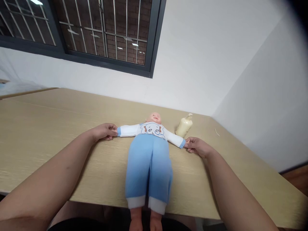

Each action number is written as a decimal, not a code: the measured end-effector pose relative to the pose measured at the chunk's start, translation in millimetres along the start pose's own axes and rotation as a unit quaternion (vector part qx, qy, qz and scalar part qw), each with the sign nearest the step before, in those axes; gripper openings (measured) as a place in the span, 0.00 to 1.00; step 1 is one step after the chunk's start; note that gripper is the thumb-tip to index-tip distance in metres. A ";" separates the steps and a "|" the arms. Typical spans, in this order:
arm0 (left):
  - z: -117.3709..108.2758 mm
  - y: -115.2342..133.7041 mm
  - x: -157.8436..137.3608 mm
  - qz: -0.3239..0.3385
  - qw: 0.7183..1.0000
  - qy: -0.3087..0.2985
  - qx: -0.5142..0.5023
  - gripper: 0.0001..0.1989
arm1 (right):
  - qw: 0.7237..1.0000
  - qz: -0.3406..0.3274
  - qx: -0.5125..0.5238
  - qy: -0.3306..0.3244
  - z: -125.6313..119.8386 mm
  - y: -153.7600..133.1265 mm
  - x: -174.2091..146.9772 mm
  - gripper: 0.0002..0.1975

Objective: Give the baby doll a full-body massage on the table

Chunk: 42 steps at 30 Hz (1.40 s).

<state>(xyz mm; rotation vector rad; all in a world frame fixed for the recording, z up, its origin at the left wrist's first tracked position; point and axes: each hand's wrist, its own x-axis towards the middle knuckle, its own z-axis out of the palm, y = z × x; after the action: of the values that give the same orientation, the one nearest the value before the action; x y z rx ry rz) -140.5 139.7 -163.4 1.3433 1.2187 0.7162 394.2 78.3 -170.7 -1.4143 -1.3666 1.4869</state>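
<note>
A baby doll (150, 160) lies on its back on the wooden table, head away from me and feet hanging over the near edge. It wears blue trousers (139, 163) with white cuffs and a white top (152, 129) with an elephant picture. My left hand (106, 132) is closed on the doll's hand at the blue cuff on the left. On the right, my right hand (196, 146) pinches the doll's other hand by its cuff. Both doll arms are stretched out sideways. Just beyond the right sleeve stands a cream pump bottle (184, 126).
The pale wooden table (79, 112) reaches to a white wall (204, 57) at the back and right. A dark-framed window (106, 61) with metal bars is above it. A thin white strip (217, 132) lies at the right. Translucent plastic (16, 78) is at far left.
</note>
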 end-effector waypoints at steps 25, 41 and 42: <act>5.8 5.8 -5.2 -0.004 1.000 0.019 0.001 0.14 | 0.999 0.000 0.025 -0.026 3.1 -2.8 -3.2 0.20; 5.6 6.2 -4.4 -0.008 1.000 0.014 -0.002 0.14 | 0.999 -0.003 0.036 -0.025 -1.9 0.3 -1.4 0.18; 5.3 6.3 -5.2 -0.007 1.000 0.011 -0.003 0.14 | 0.999 0.000 0.043 -0.022 -3.5 0.8 -1.3 0.18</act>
<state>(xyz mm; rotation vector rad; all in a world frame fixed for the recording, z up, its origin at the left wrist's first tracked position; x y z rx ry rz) -135.5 134.2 -157.1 1.3238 1.2415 0.7254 398.0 77.7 -170.6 -1.3353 -1.3126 1.5671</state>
